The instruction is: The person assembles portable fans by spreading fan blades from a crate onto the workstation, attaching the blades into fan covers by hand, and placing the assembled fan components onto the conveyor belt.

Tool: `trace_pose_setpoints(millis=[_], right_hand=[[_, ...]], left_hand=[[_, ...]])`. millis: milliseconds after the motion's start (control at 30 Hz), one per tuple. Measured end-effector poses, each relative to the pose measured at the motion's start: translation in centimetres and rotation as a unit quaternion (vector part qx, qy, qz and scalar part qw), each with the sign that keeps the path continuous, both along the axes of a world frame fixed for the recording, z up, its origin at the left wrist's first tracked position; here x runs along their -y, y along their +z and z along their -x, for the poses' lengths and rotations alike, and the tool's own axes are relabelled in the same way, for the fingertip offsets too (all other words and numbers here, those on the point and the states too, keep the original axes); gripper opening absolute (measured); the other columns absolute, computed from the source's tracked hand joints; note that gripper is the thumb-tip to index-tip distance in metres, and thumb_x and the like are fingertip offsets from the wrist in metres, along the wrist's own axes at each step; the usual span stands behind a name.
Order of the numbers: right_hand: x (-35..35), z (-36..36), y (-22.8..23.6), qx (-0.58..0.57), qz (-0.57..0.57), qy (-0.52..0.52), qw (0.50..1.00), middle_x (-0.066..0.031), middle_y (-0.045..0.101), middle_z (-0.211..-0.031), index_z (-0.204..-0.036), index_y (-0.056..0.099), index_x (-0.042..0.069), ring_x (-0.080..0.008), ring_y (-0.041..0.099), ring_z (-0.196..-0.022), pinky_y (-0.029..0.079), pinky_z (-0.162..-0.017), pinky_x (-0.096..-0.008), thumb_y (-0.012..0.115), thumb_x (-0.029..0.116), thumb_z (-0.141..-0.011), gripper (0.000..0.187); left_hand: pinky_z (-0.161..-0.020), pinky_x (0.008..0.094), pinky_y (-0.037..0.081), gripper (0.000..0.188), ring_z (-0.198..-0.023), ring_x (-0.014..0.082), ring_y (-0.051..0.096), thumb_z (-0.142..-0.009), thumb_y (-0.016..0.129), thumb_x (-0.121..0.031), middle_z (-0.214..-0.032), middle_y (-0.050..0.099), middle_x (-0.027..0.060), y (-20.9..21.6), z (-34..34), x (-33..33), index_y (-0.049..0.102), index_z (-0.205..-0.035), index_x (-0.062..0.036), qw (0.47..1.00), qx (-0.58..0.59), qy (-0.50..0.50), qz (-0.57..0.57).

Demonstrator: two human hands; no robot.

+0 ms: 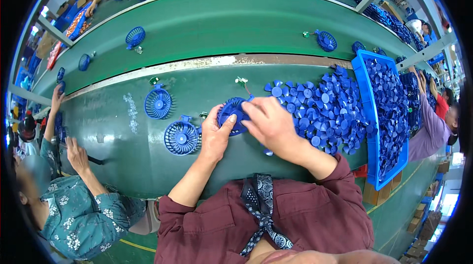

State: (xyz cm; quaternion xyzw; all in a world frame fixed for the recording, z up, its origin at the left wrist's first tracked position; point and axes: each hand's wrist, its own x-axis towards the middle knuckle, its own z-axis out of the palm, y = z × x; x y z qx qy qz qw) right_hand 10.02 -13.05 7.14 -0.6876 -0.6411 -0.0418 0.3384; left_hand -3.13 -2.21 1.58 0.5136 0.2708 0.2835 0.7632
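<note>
A round blue fan housing (231,111) is held above the green bench. Wrapped around its left side is my left hand (215,136), the thumb lying across its face. Bent fingers of my right hand (271,123) close on its right side; what lies under those fingertips is hidden. A small circuit board (241,81) on thin wires sits just beyond the housing. To the left, two more blue housings rest on the bench, a farther one (158,103) and a nearer one (182,137). Loose blue fan blades (322,99) are heaped right of my hands.
A blue tray (376,175) full of blades stands right of the heap. Across the bench, a green conveyor (221,22) carries spaced housings. One co-worker's hand (77,154) is at my left; other people work farther off. A pale rail (197,65) edges the bench.
</note>
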Motion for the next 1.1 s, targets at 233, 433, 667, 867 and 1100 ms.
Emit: trace_pose_setpoints(millis=[233, 433, 667, 867, 1100], right_hand=[[-1.1, -3.5, 2.0, 0.008, 0.15, 0.121, 0.981, -0.0162, 0.059, -0.107, -0.114, 0.056, 0.002, -0.0336, 0.053, -0.105, 0.042, -0.086, -0.0422, 0.077, 0.022, -0.069, 0.054], [-0.7, -3.9, -0.8, -0.14, 0.208, 0.128, 0.959, -0.0152, 0.061, -0.089, -0.105, 0.061, 0.001, -0.0334, 0.057, -0.086, 0.044, -0.08, -0.0416, 0.078, 0.031, -0.072, 0.048], [-1.1, -3.0, -2.8, -0.145, 0.157, 0.121, 0.969, -0.0148, 0.062, -0.082, -0.093, 0.062, 0.002, -0.0341, 0.059, -0.08, 0.044, -0.073, -0.0418, 0.077, 0.029, -0.072, 0.037], [-2.7, -5.2, -1.7, -0.304, 0.193, 0.115, 0.926, -0.0102, 0.067, -0.092, -0.106, 0.062, -0.001, -0.015, 0.061, -0.083, 0.049, -0.076, -0.0307, 0.076, 0.018, -0.074, 0.04], [-4.1, -18.6, -3.7, -0.037, 0.012, -0.251, 0.967, -0.0179, 0.068, -0.097, -0.112, 0.06, -0.006, -0.0242, 0.065, -0.087, 0.05, -0.079, -0.0331, 0.069, 0.027, -0.081, 0.046]], left_hand=[[-0.081, 0.0262, 0.048, 0.034, -0.089, 0.0116, 0.059, -0.085, 0.066, -0.01, -0.099, 0.064, 0.0076, 0.3, 0.8, 0.2, 0.055, -0.115, 0.0035, 0.985, -0.056, -0.059, -0.151], [-0.076, 0.0286, 0.049, 0.034, -0.084, 0.0136, 0.061, -0.082, 0.068, -0.009, -0.092, 0.065, 0.0104, 1.2, 1.1, 0.7, 0.056, -0.112, 0.0021, 0.956, -0.104, -0.066, -0.266], [-0.074, 0.0324, 0.051, 0.031, -0.081, 0.0209, 0.064, -0.082, 0.067, -0.013, -0.089, 0.065, 0.0153, 1.0, 1.5, 0.9, 0.058, -0.108, 0.0014, 0.941, -0.135, -0.02, -0.31], [-0.096, 0.0368, 0.043, 0.055, -0.115, 0.0275, 0.054, -0.083, 0.065, -0.013, -0.122, 0.055, 0.0175, 2.5, 0.8, -0.1, 0.043, -0.133, -0.0015, 0.907, -0.127, 0.006, -0.401], [-0.096, 0.0367, 0.045, 0.056, -0.116, 0.026, 0.056, -0.084, 0.067, -0.02, -0.127, 0.057, 0.0158, 7.2, 0.5, -12.8, 0.046, -0.133, -0.004, 0.83, -0.251, 0.043, -0.497]])
